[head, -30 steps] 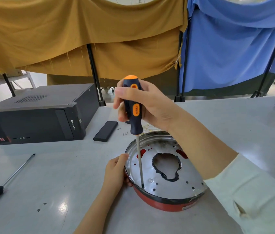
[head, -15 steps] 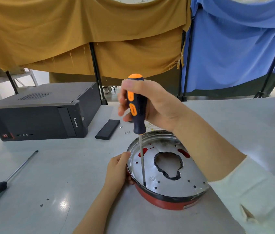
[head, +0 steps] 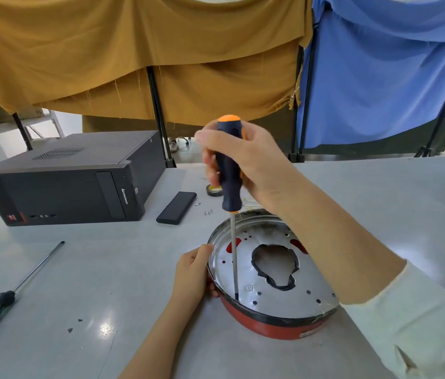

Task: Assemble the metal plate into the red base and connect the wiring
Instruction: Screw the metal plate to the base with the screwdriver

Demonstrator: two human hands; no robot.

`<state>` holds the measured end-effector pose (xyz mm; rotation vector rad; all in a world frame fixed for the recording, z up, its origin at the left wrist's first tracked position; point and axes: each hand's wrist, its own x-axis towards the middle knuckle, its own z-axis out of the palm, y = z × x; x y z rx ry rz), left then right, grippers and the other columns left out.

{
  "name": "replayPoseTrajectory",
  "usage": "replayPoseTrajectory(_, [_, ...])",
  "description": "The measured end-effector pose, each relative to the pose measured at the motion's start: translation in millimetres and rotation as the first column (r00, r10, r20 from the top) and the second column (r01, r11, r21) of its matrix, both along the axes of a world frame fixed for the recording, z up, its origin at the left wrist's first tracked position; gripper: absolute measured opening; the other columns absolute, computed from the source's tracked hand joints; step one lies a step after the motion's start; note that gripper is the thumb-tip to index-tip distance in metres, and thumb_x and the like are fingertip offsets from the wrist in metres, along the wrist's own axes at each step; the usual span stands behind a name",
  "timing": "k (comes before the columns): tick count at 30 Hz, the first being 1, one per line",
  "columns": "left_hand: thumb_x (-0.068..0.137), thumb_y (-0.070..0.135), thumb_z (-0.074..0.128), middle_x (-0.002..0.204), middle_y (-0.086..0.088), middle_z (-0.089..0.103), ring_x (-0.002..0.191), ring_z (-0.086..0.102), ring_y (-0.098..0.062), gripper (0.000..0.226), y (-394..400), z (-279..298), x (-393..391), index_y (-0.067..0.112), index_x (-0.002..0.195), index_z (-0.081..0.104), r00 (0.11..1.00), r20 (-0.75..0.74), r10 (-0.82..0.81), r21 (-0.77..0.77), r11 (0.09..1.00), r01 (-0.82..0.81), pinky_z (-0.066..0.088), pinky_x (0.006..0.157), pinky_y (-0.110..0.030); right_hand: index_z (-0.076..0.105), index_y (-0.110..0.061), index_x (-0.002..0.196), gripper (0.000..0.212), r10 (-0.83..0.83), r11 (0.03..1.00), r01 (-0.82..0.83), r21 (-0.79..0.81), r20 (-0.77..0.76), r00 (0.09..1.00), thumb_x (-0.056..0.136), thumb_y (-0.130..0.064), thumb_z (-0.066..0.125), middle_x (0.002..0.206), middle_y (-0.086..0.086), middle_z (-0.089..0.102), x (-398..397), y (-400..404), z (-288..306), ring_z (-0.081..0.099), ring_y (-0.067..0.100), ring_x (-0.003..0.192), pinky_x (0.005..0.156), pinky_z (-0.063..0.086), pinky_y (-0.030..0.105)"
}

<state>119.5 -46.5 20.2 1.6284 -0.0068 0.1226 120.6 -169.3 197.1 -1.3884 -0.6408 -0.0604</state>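
Metal plate [head: 276,283] sits in red base [head: 276,324], lower middle of frame. My right hand [head: 246,162] grips screwdriver [head: 229,170], tip on plate. Left hand [head: 191,277] holds base's rim.

We have one view only — a wide-angle camera worn on the head, looking forward and down across the table [head: 379,203], close above the hands, with hanging cloths [head: 139,58] filling the background.
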Motion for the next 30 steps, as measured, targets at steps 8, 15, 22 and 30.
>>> replayPoseTrajectory(8, [0.090,0.009,0.045,0.038,0.006,0.031,0.032,0.031,-0.008,0.054,-1,2,-1,0.024,0.039,0.032,1.000,0.009,-0.002,0.005,1.000,0.002,0.028,0.034,-0.012,0.042,-0.015,0.065,0.029,0.075,0.997,-0.077,-0.010,-0.137,0.988,0.092,-0.016,0.051,0.055,0.000,0.043,-1,7,1,0.037,0.010,0.038,0.045,0.037,0.023])
replayPoseTrajectory(15, [0.091,0.008,0.043,0.038,0.006,0.032,0.032,0.031,-0.008,0.054,-1,3,-1,0.024,0.040,0.033,1.000,0.001,0.001,0.007,1.000,-0.001,0.028,0.034,-0.013,0.052,-0.012,0.077,0.017,-0.178,0.983,0.177,-0.048,-0.003,0.984,0.089,-0.020,0.062,0.059,0.002,0.055,-1,6,-3,0.049,0.016,0.043,0.048,0.044,0.025])
replayPoseTrajectory(22, [0.091,0.009,0.045,0.041,0.004,0.033,0.035,0.031,-0.009,0.050,1,3,-2,0.020,0.043,0.034,1.000,-0.017,-0.001,-0.011,1.000,0.000,0.030,0.035,-0.013,0.042,-0.014,0.068,0.021,0.358,0.931,-0.366,0.001,-0.198,0.912,0.087,-0.019,0.048,0.057,-0.002,0.046,-1,-3,6,0.043,0.012,0.041,0.046,0.038,0.022])
replayPoseTrajectory(30, [0.090,0.007,0.044,0.039,0.005,0.032,0.033,0.031,-0.009,0.053,-1,5,-3,0.022,0.041,0.032,1.000,-0.012,0.001,0.005,1.000,-0.001,0.029,0.034,-0.012,0.048,-0.017,0.065,0.025,-0.307,0.949,0.307,0.070,-0.004,0.952,0.087,-0.017,0.060,0.059,0.006,0.050,-1,11,-9,0.042,0.016,0.039,0.042,0.040,0.022])
